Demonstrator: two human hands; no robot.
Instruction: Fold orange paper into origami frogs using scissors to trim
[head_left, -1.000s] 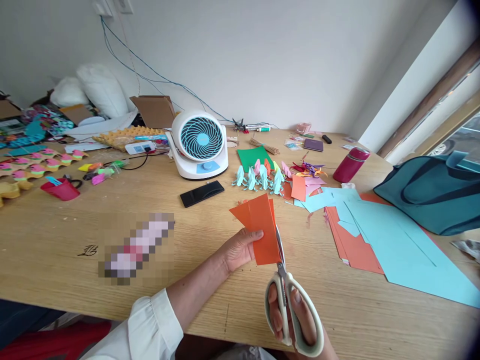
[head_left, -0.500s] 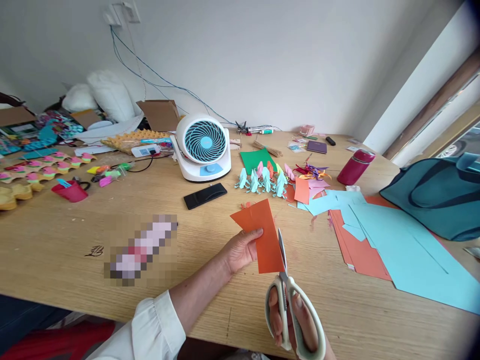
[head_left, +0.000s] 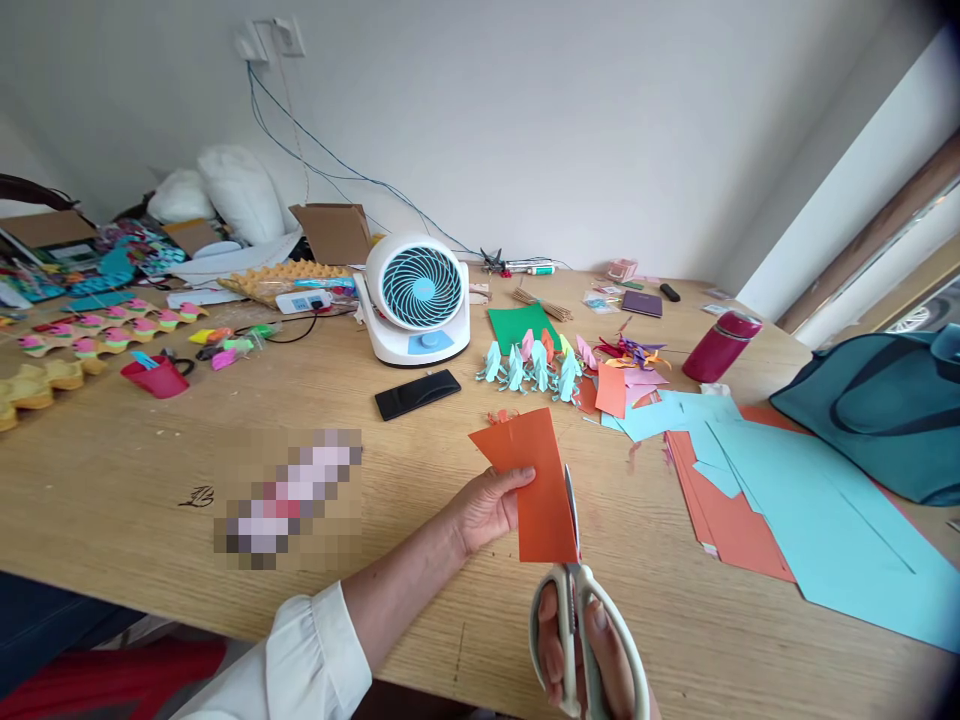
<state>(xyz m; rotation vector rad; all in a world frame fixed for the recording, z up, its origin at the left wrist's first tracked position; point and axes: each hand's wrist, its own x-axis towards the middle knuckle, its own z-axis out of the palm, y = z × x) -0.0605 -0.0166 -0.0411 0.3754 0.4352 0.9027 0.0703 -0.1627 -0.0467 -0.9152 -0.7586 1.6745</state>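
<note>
My left hand [head_left: 487, 508] pinches a piece of orange paper [head_left: 541, 515] by its left side, thumb on top, holding it above the wooden table. The paper has a pointed flap at its upper left. In my right hand [head_left: 600, 640] is a pair of scissors [head_left: 581, 590] with cream handles, my fingers through the loops. Their blades point away from me along the paper's right edge, and one blade is partly hidden behind the sheet. Beyond the paper stand several folded light-blue paper figures [head_left: 538, 368].
A white fan [head_left: 420, 300] and a black phone-like slab [head_left: 418, 394] lie ahead. To the right are light-blue sheets [head_left: 817, 510], orange sheets [head_left: 739, 525], a dark red bottle [head_left: 721, 346] and a teal bag [head_left: 877, 410]. A pink cup [head_left: 156, 378] stands left.
The scissor blades have drawn closer together along the paper's right edge. The view has shifted slightly, so most table things appear a little further right.
</note>
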